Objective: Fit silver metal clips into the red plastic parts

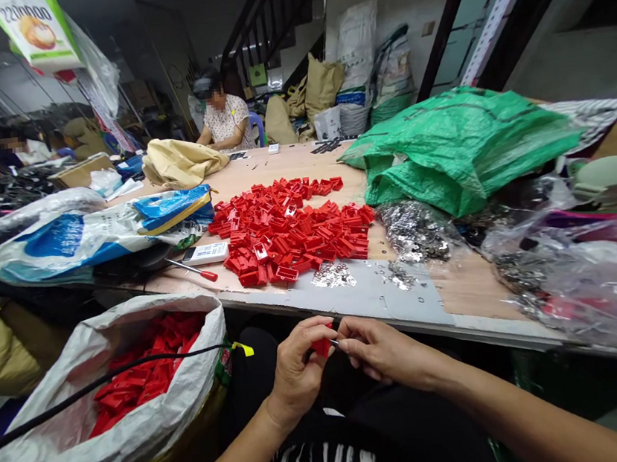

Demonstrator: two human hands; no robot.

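Observation:
Close to my lap, in front of the table edge, my left hand (296,371) pinches a small red plastic housing (323,344). My right hand (376,348) meets it from the right, fingers closed on a small shiny metal piece (334,342) that touches or nearly touches the housing; its exact shape is too small to tell. Beyond the hands, a large heap of similar red plastic housings (291,229) covers the middle of the table. Flat silvery metal pieces (333,276) lie in a little pile at the table's near edge.
An open white sack (37,452) of red housings stands at left, with a black cable (107,383) across it. A red-handled screwdriver (195,270) lies near the heap. A green woven bag (444,147) and a plastic bag of metal pieces (418,231) sit right. A person (224,118) sits opposite.

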